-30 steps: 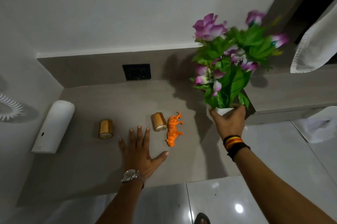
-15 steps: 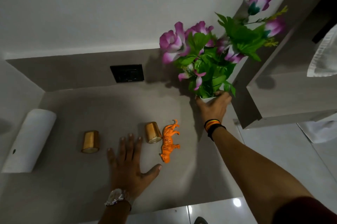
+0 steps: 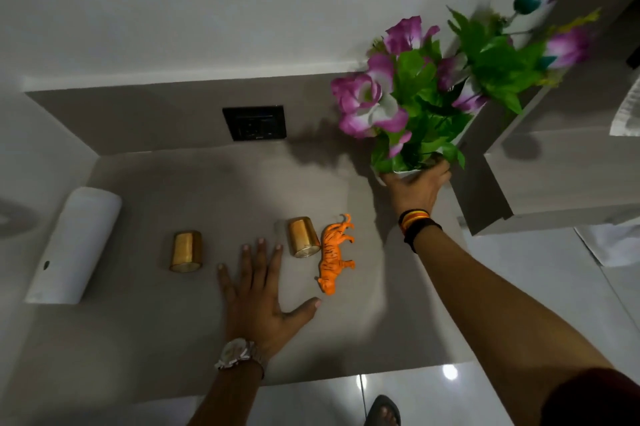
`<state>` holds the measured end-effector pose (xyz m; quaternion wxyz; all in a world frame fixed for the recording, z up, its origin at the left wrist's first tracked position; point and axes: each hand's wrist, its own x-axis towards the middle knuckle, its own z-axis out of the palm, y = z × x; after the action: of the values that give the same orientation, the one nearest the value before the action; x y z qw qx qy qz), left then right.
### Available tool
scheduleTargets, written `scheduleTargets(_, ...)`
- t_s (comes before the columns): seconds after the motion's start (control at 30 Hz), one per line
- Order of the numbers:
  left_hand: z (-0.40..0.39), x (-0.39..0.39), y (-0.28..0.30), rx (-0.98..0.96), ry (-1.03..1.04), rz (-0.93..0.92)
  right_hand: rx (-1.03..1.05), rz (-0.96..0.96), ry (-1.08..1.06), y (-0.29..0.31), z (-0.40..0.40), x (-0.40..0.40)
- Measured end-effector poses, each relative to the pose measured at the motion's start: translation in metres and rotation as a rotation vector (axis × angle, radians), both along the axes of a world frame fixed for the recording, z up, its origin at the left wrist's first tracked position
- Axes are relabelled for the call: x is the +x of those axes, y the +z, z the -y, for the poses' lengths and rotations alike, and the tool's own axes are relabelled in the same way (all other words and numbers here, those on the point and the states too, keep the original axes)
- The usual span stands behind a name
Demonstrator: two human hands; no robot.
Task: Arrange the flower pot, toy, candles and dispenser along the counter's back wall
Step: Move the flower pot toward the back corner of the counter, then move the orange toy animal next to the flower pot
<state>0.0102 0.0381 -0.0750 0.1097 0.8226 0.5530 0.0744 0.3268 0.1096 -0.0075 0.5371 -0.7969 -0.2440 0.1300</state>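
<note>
My right hand [image 3: 417, 186] grips the white flower pot [image 3: 403, 173] of purple flowers and green leaves, at the counter's back right corner near the wall. My left hand [image 3: 259, 290] rests flat and open on the grey counter [image 3: 207, 190], fingers spread. Just beyond its fingertips stands a gold candle [image 3: 303, 237], with the orange tiger toy [image 3: 335, 253] touching its right side. A second gold candle [image 3: 186, 251] stands to the left of my hand. The white dispenser [image 3: 74, 245] sits at the counter's left end.
A black socket plate [image 3: 254, 122] is set in the back wall. A grey cabinet block [image 3: 540, 179] juts out right of the pot, with a white towel [image 3: 627, 107] above it. A sandalled foot [image 3: 382, 411] shows on the glossy floor below the counter's front edge.
My right hand has carried the flower pot from the counter's front right toward the back wall. My left hand stayed flat on the counter.
</note>
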Motion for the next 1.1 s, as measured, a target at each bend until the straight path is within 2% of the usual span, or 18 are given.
scheduleTargets(0.07,0.0,0.0,-0.001,-0.002,-0.002,0.008,0.083,-0.037,-0.005,0.008,0.018,-0.015)
scheduleTargets(0.17,0.0,-0.001,-0.002,-0.005,0.004,0.005,0.091,0.041,0.063,0.01,0.068,-0.058)
scheduleTargets(0.3,0.001,-0.001,-0.002,-0.01,0.005,-0.025,-0.057,0.032,0.355,0.008,0.127,-0.129)
scheduleTargets(0.4,0.0,-0.002,-0.004,-0.005,-0.007,-0.029,-0.258,0.186,0.467,-0.004,0.135,-0.15)
scheduleTargets(0.53,-0.001,-0.001,-0.005,-0.002,-0.015,-0.006,-0.458,0.247,0.486,-0.007,0.125,-0.151)
scheduleTargets(0.7,-0.001,-0.002,-0.004,-0.005,-0.024,-0.024,-0.524,0.297,0.449,0.0,0.117,-0.142)
scheduleTargets(0.87,-0.001,-0.003,-0.005,-0.003,-0.021,-0.04,-0.559,0.463,0.497,-0.002,0.12,-0.146)
scheduleTargets(0.93,-0.001,-0.002,-0.006,-0.007,-0.019,-0.044,-0.601,0.442,0.51,-0.006,0.121,-0.148)
scheduleTargets(1.1,-0.001,-0.003,-0.003,-0.027,-0.019,-0.069,-0.513,0.292,0.516,-0.005,0.113,-0.129)
